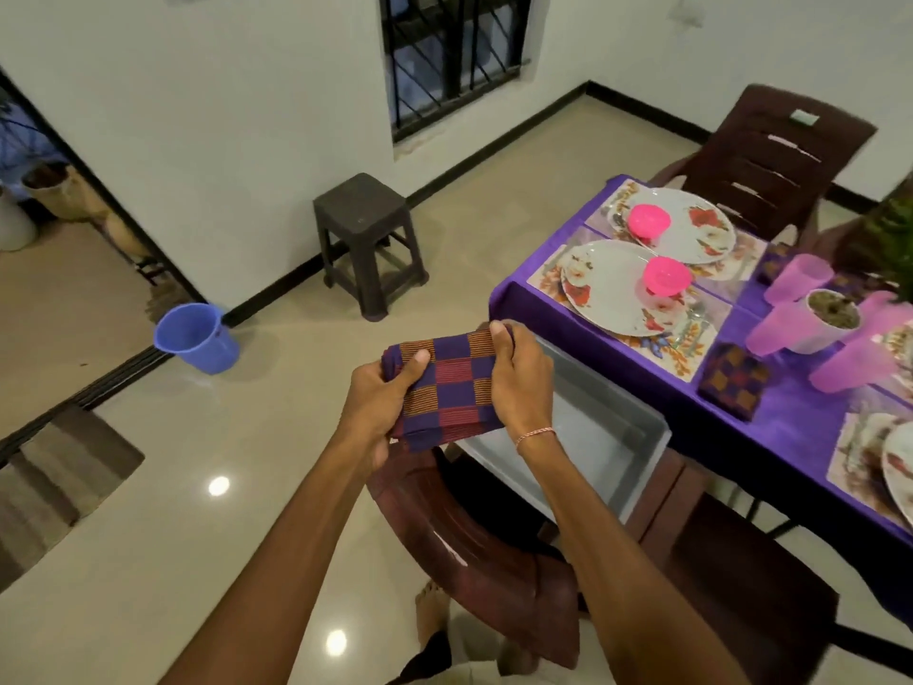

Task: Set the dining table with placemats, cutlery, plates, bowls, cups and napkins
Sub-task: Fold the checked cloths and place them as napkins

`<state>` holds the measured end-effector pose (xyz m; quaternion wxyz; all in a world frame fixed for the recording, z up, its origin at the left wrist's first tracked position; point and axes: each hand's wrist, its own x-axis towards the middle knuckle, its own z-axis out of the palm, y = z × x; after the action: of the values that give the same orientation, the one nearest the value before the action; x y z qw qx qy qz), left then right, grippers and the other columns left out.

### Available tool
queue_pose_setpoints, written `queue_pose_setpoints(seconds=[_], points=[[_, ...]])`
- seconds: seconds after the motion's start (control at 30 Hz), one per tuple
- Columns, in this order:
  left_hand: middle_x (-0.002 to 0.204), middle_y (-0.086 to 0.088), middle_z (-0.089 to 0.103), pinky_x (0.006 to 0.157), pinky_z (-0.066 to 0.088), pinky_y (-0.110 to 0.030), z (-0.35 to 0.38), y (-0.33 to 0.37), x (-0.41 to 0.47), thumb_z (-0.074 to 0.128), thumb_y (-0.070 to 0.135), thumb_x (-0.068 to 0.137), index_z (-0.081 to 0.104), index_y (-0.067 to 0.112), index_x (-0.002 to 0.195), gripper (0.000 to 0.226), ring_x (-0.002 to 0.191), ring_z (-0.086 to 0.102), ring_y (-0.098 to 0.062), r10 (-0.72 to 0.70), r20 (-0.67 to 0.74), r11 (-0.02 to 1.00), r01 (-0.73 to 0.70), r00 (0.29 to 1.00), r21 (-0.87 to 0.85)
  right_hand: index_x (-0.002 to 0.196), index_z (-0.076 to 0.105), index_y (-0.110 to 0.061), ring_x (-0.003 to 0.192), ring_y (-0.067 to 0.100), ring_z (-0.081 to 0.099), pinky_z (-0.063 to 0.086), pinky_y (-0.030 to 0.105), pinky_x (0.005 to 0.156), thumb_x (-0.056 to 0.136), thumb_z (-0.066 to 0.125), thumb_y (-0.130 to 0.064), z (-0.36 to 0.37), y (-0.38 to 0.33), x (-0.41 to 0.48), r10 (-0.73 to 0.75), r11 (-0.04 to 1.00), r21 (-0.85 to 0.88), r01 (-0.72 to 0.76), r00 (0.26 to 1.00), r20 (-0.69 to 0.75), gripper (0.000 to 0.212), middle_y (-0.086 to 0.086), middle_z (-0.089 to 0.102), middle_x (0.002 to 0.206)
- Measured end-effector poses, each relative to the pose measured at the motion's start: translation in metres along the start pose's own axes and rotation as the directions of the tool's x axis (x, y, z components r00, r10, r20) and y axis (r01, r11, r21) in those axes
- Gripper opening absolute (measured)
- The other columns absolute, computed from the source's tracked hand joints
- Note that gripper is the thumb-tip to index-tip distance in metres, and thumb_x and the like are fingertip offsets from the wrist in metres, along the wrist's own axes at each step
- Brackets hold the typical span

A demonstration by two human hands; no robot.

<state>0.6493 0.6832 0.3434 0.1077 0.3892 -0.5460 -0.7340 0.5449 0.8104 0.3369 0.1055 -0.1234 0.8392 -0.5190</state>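
The folded napkin bundle (444,388) is up in the air, not on the tabletop (790,417) at 3 o'clock. The left grip (385,393) and right grip (518,373) each hold one end. If one slips, the bundle could flop open and drop into the grey tub (593,437) at 4 o'clock.

- Both our arms reach fwd from the bottom of view, forearms bare, converging toward centre.
- Our left hand (390,388) grips the left end of the napkin (444,388), thumb flat on top, other fingers hidden under.
- Our right hand (518,373) grips the right end, fingers (500,329) hooked over the far edge, palm facing in.
- Hands near each other, not touching.
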Motion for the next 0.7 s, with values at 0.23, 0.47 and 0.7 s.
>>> queue_pose_setpoints(seconds=[0.23,0.47,0.7], points=[[0.092,-0.001,0.079,0.073,0.063,-0.04,0.089,-0.023,0.021,0.074,0.038,0.093,0.072,0.022,0.096,0.017,0.084,0.077,-0.021,0.135,0.057,0.986,-0.139,0.989,0.091,0.12,0.063,-0.008,0.096,0.027,0.076,0.064,0.045,0.079,0.096,0.067,-0.048,-0.066,0.06,-0.02,0.43,0.71,0.61,-0.352,0.903,0.021,0.048,0.008,0.078,0.107],[0.105,-0.011,0.077,0.08,0.061,-0.043,0.197,-0.066,-0.015,0.077,0.005,0.081,0.066,0.009,0.11,0.031,0.093,0.074,-0.03,-0.154,0.673,0.988,0.131,0.723,0.086,0.122,0.066,-0.002,0.103,0.033,0.073,0.06,0.048,0.085,0.083,0.083,-0.011,-0.171,0.12,-0.048,0.536,0.66,0.737,-0.145,0.778,-0.327,0.043,0.018,0.074,0.117],[0.106,0.0,0.077,0.087,0.062,-0.045,0.312,-0.098,-0.044,0.051,0.045,0.105,0.066,0.028,0.114,0.024,0.095,0.076,-0.018,-0.177,0.713,0.858,-0.248,0.678,0.449,0.115,0.07,-0.019,0.098,0.014,0.075,0.062,0.035,0.084,0.091,0.077,-0.027,-0.263,0.175,-0.072,0.424,0.874,0.425,-0.235,0.796,-0.431,0.026,-0.002,0.078,0.109]])
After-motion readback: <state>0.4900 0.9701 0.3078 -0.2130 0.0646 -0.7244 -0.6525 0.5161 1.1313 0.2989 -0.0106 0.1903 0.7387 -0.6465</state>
